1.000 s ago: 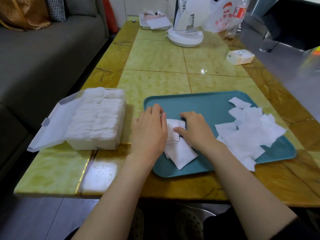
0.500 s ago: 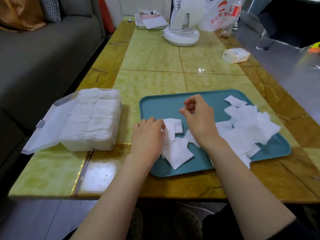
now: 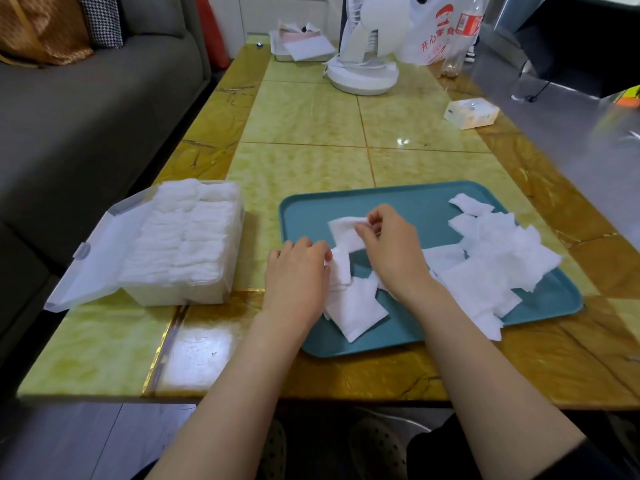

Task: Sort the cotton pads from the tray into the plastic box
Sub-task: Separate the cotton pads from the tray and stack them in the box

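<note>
From the head camera, the right hand (image 3: 391, 247) pinches one cotton pad (image 3: 346, 232) by its edge between thumb and fingertips, lifted just above the teal tray (image 3: 381, 202). The left hand (image 3: 298, 268) has its fingers curled onto the edge of a small stack (image 3: 341, 270) of pads at the tray's near left side, holding it in place.

The likely slip is in the stacking. The pad hangs limp from a thin pinch, so it could fold or land askew on the stack, and a crooked stack would probably not drop neatly into the rows in the plastic box (image 3: 187, 244). The box looks nearly full, its pads rising to the rim, so pushing more in may crush or spill those already packed. Its open lid (image 3: 100, 258) juts past the desk (image 3: 304, 116) edge on the left, where a knock could tip the box.

The pads are thin white squares, soft and slightly fuzzy, with corners that curl. A loose pile (image 3: 502, 258) of them overlaps in disorder on the tray's right half, and a few more pads (image 3: 353, 311) lie flat near the front rim, below the hands. In the box they stand on edge in tight rows.
</note>
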`<state>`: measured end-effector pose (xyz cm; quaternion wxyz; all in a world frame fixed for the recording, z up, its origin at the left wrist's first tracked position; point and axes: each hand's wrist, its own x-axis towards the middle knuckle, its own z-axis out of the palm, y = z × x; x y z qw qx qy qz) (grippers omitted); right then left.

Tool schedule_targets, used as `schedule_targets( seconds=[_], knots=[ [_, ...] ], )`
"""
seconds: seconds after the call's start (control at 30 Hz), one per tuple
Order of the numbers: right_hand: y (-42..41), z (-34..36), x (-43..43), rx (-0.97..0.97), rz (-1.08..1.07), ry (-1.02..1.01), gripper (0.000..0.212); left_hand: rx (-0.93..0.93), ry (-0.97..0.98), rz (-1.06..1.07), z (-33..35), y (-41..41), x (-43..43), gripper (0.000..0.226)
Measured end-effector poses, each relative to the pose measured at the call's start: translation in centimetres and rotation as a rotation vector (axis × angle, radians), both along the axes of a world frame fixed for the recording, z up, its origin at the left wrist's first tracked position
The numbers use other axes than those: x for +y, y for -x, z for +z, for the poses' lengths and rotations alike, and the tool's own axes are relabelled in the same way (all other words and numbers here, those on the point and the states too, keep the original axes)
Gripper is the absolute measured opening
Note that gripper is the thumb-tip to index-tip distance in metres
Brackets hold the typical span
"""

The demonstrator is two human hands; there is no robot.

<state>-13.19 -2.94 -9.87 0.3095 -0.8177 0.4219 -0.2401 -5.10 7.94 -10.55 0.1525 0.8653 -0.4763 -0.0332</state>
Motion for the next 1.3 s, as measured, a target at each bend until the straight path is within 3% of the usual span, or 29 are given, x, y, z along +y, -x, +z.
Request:
schedule_targets(
  seconds=[0.13,0.27,0.4,0.47,0.73,0.87,1.07,1.17,1.3],
  knots=[
    [0.7,0.6,-0.7,-0.056,0.002,0.071,0.014,0.074,0.046,0.020,0.1,-0.1,0.0,0.029],
    [0.8,0.8,-0.1,-0.017,0.225,0.099,0.018,0.335,0.265,0.058,0.9,0.1,0.0,0.047],
    [0.6,1.6,1.0,-0.254,0.332,-0.021,0.015,0.376,0.370,0.014,1.3,0.3,0.0,0.020],
    [0.6,1.8,1.2,-0.365,0.306,-0.078,0.017,0.398,0.445,0.021,1.5,0.2,0.1,0.020],
    [0.2,1.9,1.6,-0.425,0.255,-0.075,0.015,0.489,0.569,0.115,2.5,-0.4,0.4,0.012],
    [-0.2,0.9,1.6,-0.233,0.132,-0.026,0.007,0.451,0.604,0.178,2.3,-1.0,0.7,0.014],
    [-0.5,-0.9,2.6,0.284,0.158,-0.011,0.048,0.408,0.583,0.275,2.4,-1.6,1.1,0.007],
    [-0.6,-1.1,2.8,0.322,0.155,-0.003,0.046,0.392,0.572,0.280,2.3,-1.6,1.1,0.007],
    [-0.8,-0.8,2.9,0.233,0.206,-0.100,0.020,0.388,0.564,0.289,2.3,-1.7,1.2,0.007]
  ],
)
